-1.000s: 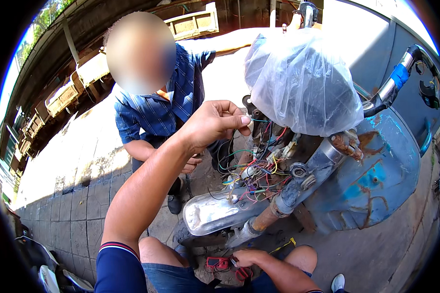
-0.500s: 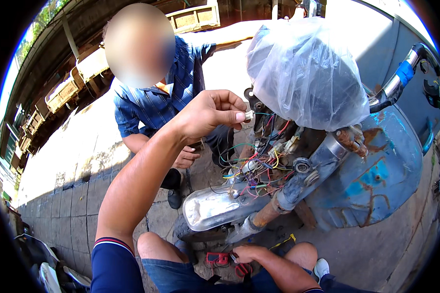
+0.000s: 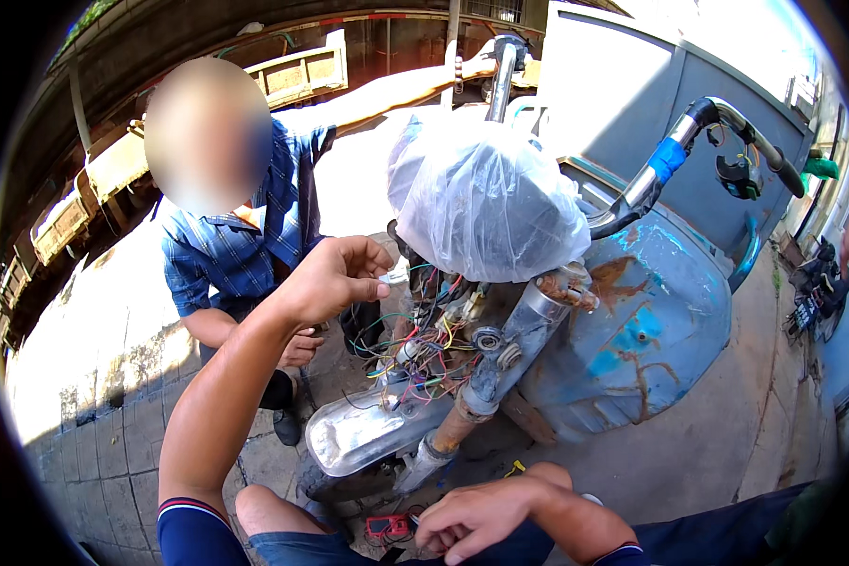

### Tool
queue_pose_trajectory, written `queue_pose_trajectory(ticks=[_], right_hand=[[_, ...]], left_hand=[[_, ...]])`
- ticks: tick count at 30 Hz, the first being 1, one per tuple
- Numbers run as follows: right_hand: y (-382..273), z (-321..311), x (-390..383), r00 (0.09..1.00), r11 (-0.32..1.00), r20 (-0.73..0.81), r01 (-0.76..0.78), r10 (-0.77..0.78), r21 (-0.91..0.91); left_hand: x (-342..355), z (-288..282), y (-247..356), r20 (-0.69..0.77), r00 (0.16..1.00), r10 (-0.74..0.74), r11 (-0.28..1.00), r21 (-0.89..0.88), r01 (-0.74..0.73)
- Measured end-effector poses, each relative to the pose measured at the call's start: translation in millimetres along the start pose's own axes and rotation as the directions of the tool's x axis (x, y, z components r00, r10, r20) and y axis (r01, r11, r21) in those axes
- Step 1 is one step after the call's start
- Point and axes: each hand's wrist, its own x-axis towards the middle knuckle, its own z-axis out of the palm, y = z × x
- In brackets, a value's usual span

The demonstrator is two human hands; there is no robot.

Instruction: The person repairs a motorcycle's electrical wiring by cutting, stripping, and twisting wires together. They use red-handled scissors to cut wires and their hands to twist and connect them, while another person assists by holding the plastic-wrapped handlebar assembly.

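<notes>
My left hand (image 3: 338,280) reaches forward, thumb and index finger closed around a small white wire connector (image 3: 398,272) at the fingertips. Just beyond and below it, a tangle of coloured wires (image 3: 424,354) spills from the front of an old motorcycle, above its pale metal front mudguard (image 3: 358,434). Low in the picture, over my lap, my right hand (image 3: 476,517) has its fingers loosely bent and apart, with nothing plainly held. A red meter (image 3: 388,527) lies beside that hand, partly cut off by the lower edge.
A plastic-wrapped headlamp (image 3: 491,203) bulges above the wires. The rusty blue body panel (image 3: 632,330) and the handlebar (image 3: 665,160) with blue tape stand to the right. Facing me, a person in a blue plaid shirt (image 3: 219,259) crouches at left, one hand on the far handlebar grip.
The view has shifted right, so the motorcycle sits further left and lower. My right hand has lifted from beside the meter, fingers loosened. My left hand stays at the connector.
</notes>
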Motion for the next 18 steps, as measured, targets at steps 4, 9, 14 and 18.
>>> queue_pose_trajectory(ticks=[4,9,14,18], right_hand=[[-129,-37,-35,0.525,0.827,-0.663,0.162,-0.534,-0.538],[-156,-178,-20,0.357,0.292,-0.754,-0.764,-0.552,-0.575],[-162,-202,-4,0.382,0.281,-0.917,-0.873,-0.11,-0.398],[-146,-223,-37,0.306,0.626,-0.948,-0.723,-0.087,-0.291]], left_hand=[[0,0,-3,-0.032,0.999,-0.013,0.997,-0.081,0.01],[2,10,3,-0.06,0.998,-0.012,0.996,-0.09,0.007],[-8,6,-7,-0.08,0.997,-0.014,0.993,-0.118,0.004],[-2,11,-3,-0.041,0.999,0.019,0.994,-0.106,-0.023]])
